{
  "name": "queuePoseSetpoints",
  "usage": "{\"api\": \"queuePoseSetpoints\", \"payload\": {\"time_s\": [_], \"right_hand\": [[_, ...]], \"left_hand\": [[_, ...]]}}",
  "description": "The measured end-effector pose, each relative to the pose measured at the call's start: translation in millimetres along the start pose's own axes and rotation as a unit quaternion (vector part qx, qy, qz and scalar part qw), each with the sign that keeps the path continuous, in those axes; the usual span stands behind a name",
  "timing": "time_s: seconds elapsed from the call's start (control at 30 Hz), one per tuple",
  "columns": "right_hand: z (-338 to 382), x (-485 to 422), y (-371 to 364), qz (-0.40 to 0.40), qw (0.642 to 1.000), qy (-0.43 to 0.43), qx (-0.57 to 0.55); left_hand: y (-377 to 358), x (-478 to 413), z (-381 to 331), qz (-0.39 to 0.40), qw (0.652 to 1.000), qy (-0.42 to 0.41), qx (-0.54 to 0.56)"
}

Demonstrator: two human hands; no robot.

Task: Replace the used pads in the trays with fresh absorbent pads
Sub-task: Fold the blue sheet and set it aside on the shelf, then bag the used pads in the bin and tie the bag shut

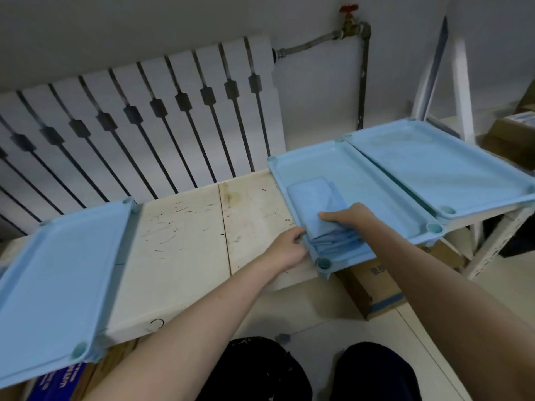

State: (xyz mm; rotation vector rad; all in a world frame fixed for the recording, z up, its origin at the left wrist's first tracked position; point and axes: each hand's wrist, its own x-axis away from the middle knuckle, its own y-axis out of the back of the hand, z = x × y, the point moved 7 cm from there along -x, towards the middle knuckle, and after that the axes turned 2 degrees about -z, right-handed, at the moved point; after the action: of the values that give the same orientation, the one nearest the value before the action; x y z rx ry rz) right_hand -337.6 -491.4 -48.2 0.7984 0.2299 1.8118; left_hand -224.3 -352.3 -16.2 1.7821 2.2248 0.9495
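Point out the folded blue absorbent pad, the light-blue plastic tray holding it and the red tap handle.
Folded blue absorbent pad (312, 198): head view, flat top face.
Light-blue plastic tray (376, 198): head view, bare floor right of pad.
Red tap handle (348, 8): head view, its centre.

Dim, soft light (edges warped)

The left tray, middle tray and right tray are smooth light-blue plastic with a faint sheen. The folded pad looks soft, matt and creased. The worktop is pale, scratched, stained board; the pipe is dull grey metal.
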Motion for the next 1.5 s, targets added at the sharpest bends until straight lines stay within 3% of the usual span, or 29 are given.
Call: {"api": "queuePoseSetpoints", "payload": {"time_s": [0.23,0.47,0.7,0.83,1.0,1.13,1.27,1.4,1.5], "right_hand": [[11,2,-5,-0.009,1.0,0.004,-0.03],[13,22,-3,-0.007,0.987,0.001,-0.163],[41,60,1,-0.011,0.97,0.096,-0.225],[61,98,-21,0.103,0.958,0.133,-0.232],[76,157,-68,0.263,0.93,0.161,-0.197],[79,197,-92,0.342,0.91,0.175,-0.153],[78,231,-120,0.431,0.878,0.182,-0.099],[74,247,-145,0.443,0.873,0.191,-0.061],[50,254,-158,0.461,0.875,0.145,-0.038]], "left_hand": [[22,9,17,-0.048,0.996,0.07,0.023],[37,32,26,-0.063,0.993,0.081,0.062],[53,58,28,-0.076,0.983,0.097,0.139],[64,73,21,-0.061,0.956,0.087,0.273],[92,107,28,-0.104,0.866,0.048,0.486],[121,139,47,-0.13,0.816,0.007,0.563],[139,166,61,-0.117,0.818,-0.023,0.562],[149,185,70,-0.126,0.827,-0.031,0.547],[149,196,85,-0.133,0.815,-0.032,0.563]]}}
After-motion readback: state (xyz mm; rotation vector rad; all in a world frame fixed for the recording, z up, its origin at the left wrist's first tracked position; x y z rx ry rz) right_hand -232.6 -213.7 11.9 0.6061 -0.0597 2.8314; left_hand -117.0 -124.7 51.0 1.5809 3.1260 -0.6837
